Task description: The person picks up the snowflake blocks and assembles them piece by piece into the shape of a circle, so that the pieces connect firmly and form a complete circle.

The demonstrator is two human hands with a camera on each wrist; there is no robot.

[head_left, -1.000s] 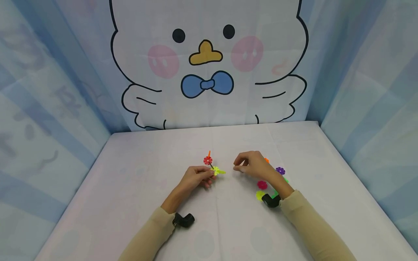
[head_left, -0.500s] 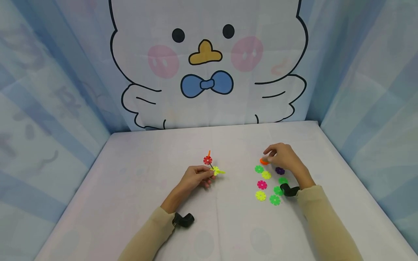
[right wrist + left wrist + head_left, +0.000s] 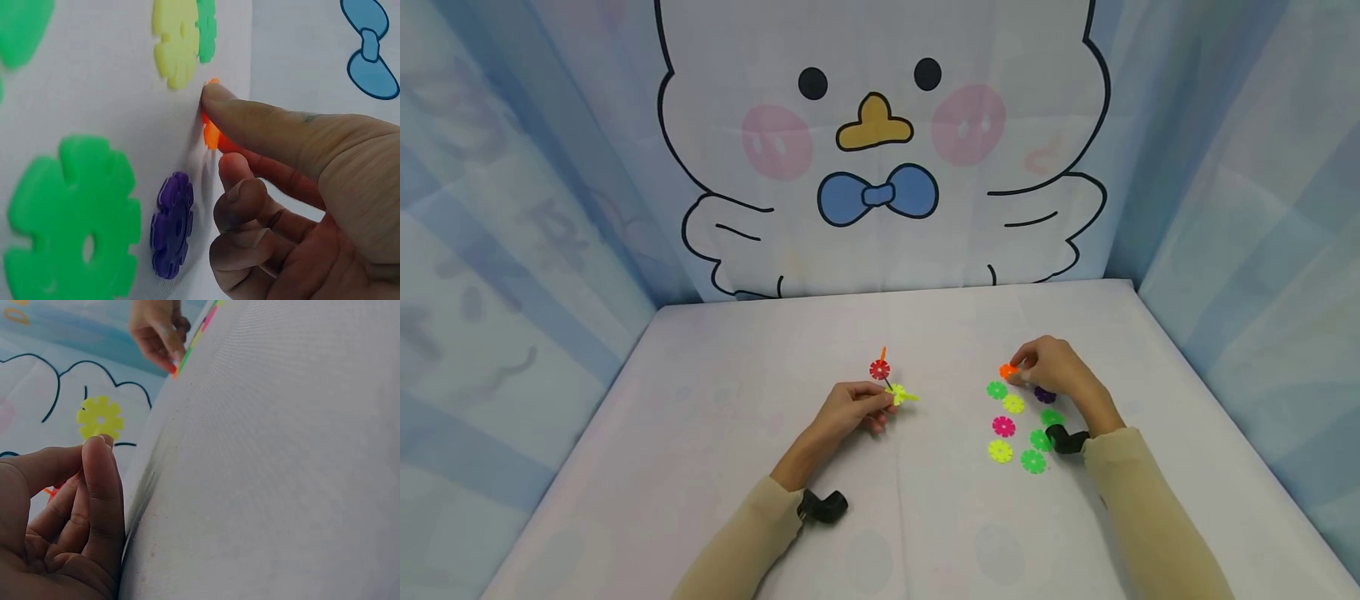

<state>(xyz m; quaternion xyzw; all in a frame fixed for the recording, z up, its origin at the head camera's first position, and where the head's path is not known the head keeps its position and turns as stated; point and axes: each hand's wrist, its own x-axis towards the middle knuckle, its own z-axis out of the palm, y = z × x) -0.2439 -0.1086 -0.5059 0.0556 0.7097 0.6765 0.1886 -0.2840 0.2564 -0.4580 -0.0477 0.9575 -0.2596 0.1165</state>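
My left hand (image 3: 850, 408) pinches a small cluster of joined plastic snowflake discs between thumb and index finger. A yellow disc (image 3: 100, 417) stands up from those fingertips in the left wrist view. Beyond it in the head view are a red disc (image 3: 879, 369) and an orange one (image 3: 883, 353) seen edge-on; the fingers hide part of the cluster. Over at the right, my right hand (image 3: 1054, 367) has thumb and index finger on a loose orange snowflake disc (image 3: 211, 132), gripping it by its edges at the tabletop. Its other fingers are curled loosely, near a purple disc (image 3: 172, 225).
Loose snowflake discs lie flat on the white tabletop (image 3: 737, 467): several green (image 3: 1033, 462), yellow (image 3: 1000, 452) and one pink (image 3: 1003, 427). A black wrist camera (image 3: 823, 507) sits at each cuff. Printed cloth (image 3: 872, 250) walls off the back and sides.
My right hand has gone from near the cluster out to the loose discs on the right and taken hold of the orange disc. The left hand stays in place with its cluster.
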